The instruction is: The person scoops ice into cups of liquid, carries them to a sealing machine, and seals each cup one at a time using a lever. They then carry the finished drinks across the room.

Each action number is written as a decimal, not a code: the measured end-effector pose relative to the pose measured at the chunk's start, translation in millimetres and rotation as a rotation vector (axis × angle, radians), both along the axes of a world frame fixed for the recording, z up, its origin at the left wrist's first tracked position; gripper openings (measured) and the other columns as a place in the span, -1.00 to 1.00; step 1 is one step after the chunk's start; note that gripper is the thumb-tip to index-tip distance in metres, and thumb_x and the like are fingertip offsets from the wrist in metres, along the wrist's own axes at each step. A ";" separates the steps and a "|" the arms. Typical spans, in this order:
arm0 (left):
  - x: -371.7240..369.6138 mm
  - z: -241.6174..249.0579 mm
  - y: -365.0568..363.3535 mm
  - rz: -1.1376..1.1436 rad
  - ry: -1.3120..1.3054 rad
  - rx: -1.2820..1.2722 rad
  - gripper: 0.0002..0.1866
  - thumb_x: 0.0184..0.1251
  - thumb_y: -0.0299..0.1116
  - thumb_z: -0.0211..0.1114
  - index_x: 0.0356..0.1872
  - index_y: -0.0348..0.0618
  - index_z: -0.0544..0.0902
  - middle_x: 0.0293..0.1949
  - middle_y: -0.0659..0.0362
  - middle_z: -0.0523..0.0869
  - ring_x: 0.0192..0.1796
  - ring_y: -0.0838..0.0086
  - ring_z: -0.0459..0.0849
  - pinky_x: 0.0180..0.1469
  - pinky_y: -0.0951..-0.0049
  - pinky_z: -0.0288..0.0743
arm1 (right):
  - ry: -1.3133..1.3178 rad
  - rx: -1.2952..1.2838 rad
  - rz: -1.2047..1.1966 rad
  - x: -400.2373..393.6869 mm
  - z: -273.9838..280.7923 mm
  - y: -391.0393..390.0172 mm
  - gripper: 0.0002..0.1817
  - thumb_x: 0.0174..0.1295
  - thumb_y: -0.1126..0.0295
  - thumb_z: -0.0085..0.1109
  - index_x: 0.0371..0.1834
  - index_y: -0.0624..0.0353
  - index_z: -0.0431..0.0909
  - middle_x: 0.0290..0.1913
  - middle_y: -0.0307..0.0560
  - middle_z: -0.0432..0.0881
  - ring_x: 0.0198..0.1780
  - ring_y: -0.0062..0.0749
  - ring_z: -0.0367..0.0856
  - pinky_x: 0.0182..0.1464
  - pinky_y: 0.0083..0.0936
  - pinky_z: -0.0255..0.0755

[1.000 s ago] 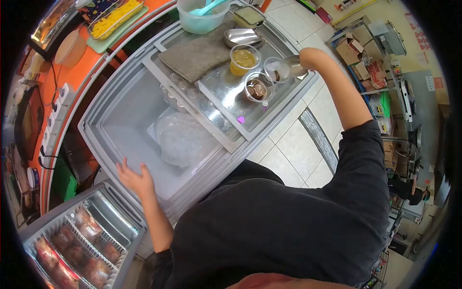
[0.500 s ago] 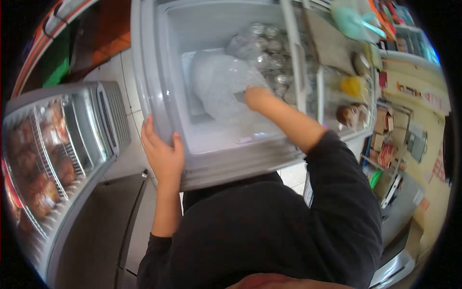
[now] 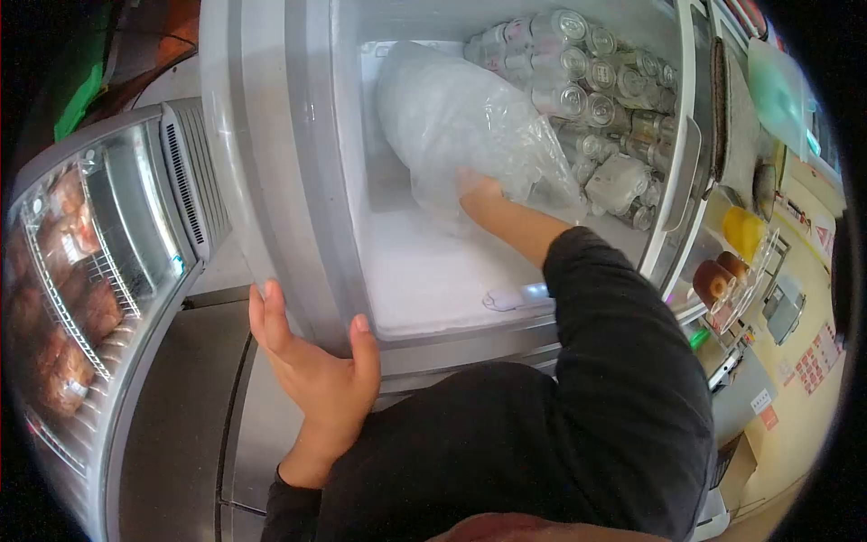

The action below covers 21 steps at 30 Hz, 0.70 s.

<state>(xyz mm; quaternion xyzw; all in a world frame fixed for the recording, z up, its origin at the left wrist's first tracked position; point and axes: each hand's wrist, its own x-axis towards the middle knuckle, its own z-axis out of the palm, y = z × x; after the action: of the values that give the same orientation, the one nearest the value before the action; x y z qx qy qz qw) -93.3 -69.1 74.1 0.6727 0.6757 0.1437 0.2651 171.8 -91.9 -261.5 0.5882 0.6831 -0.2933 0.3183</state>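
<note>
A large clear plastic bag (image 3: 452, 117), whitish with what looks like ice, lies in the white interior of a chest freezer (image 3: 424, 316). Through the bag's mouth reaches my right hand (image 3: 480, 192), its fingers curled and partly veiled by plastic; what they grip is hidden. My left hand (image 3: 316, 366) rests with spread fingers on the freezer's outer front edge, holding nothing. Rows of metal cans (image 3: 578, 77) fill the freezer's right side, some in clear wrapping, beside the bag.
A glass display case (image 3: 90, 289) with packaged meat stands at the left. A sliding lid frame (image 3: 673, 181) bounds the freezer's opening at right. Beyond it are a teal-tinted plastic bag (image 3: 778, 99), a yellow item (image 3: 743, 232) and brown rolls (image 3: 713, 282).
My view has moved closer over the freezer. My right hand has gone deeper into the bag, and the grey flat thing seen at its fingers is now hidden. My left hand stays at the edge.
</note>
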 end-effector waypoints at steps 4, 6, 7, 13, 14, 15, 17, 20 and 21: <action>-1.4 -2.4 -1.6 0.003 -0.005 0.002 -0.18 -0.01 -0.41 0.27 0.28 -0.33 0.01 0.19 -0.31 0.15 0.26 -0.14 0.15 0.25 0.02 0.06 | -0.009 -0.135 -0.299 -14.8 29.2 42.8 -0.65 0.21 0.33 -0.08 0.08 0.03 0.43 0.00 -0.06 0.58 0.00 -0.18 0.57 -0.06 -0.25 0.45; -0.9 -2.4 -0.1 0.003 0.007 0.002 -0.18 0.00 -0.40 0.27 0.28 -0.33 0.01 0.19 -0.31 0.15 0.26 -0.14 0.15 0.25 0.02 0.06 | -0.004 -0.203 -0.170 -17.9 34.7 53.4 -0.63 0.21 0.33 -0.08 0.10 0.00 0.39 -0.01 -0.05 0.57 0.01 -0.12 0.55 -0.05 -0.23 0.44; -1.4 -1.1 -1.8 -0.001 0.011 -0.007 -0.18 0.00 -0.40 0.27 0.28 -0.33 0.01 0.19 -0.31 0.15 0.26 -0.13 0.15 0.25 0.02 0.06 | 0.015 -0.247 0.003 -8.6 31.1 57.7 -0.62 0.20 0.33 -0.06 0.12 0.01 0.38 -0.02 -0.04 0.57 0.01 -0.08 0.54 -0.05 -0.21 0.44; -3.5 -2.6 -3.9 0.008 -0.030 -0.005 -0.21 0.07 -0.39 0.22 0.30 -0.35 -0.01 0.27 -0.13 0.14 0.34 0.08 0.12 0.36 0.19 -0.10 | 0.214 -0.311 0.034 35.4 19.4 20.3 -0.58 0.14 0.37 0.03 0.12 -0.03 0.37 -0.14 0.05 0.59 -0.04 0.00 0.54 -0.06 -0.11 0.41; -4.0 -2.1 -4.5 0.005 -0.030 -0.001 -0.22 0.06 -0.39 0.23 0.28 -0.35 0.01 0.24 -0.18 0.15 0.32 0.01 0.13 0.32 0.14 -0.05 | 0.239 -0.342 0.018 35.5 29.0 23.7 -0.58 0.13 0.37 0.04 0.11 -0.04 0.37 -0.15 0.06 0.59 -0.05 0.00 0.53 -0.06 -0.12 0.41; -4.3 -2.6 -3.0 0.000 -0.031 0.009 -0.22 0.05 -0.39 0.24 0.27 -0.35 0.03 0.22 -0.23 0.17 0.29 -0.07 0.14 0.28 0.08 0.01 | 0.295 -0.350 0.025 35.3 31.5 24.6 -0.59 0.13 0.37 0.03 0.10 -0.02 0.38 -0.17 0.07 0.59 -0.07 -0.03 0.55 -0.07 -0.15 0.42; -3.2 -3.0 -0.4 0.006 -0.032 0.023 -0.23 0.03 -0.40 0.25 0.26 -0.34 0.06 0.19 -0.27 0.19 0.27 -0.15 0.16 0.24 0.03 0.08 | 0.400 -0.356 0.034 39.3 39.6 27.8 -0.61 0.14 0.36 0.01 0.08 0.02 0.40 -0.20 0.07 0.60 -0.12 -0.11 0.57 -0.10 -0.21 0.44; -0.4 -2.3 0.8 0.035 -0.022 0.043 -0.25 0.00 -0.41 0.25 0.25 -0.33 0.10 0.19 -0.27 0.21 0.25 -0.14 0.20 0.24 0.05 0.11 | 0.666 -0.520 -0.539 40.5 36.3 27.3 -0.65 0.15 0.35 -0.03 0.03 0.14 0.44 -0.26 0.04 0.61 -0.19 -0.22 0.59 -0.16 -0.32 0.47; 0.4 -3.3 0.8 0.039 -0.018 0.053 -0.25 -0.01 -0.41 0.25 0.25 -0.32 0.11 0.19 -0.27 0.21 0.24 -0.13 0.22 0.23 0.06 0.13 | 0.630 -0.492 -0.524 38.0 44.5 33.4 -0.65 0.16 0.34 -0.03 0.01 0.16 0.45 -0.26 0.03 0.61 -0.21 -0.25 0.59 -0.18 -0.35 0.47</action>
<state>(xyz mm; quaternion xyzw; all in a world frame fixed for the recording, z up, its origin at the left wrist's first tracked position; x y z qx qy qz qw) -92.9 -68.3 70.8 0.6647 0.6823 0.1730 0.2504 209.8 -58.5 -217.1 0.5303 0.4855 -0.6806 0.1410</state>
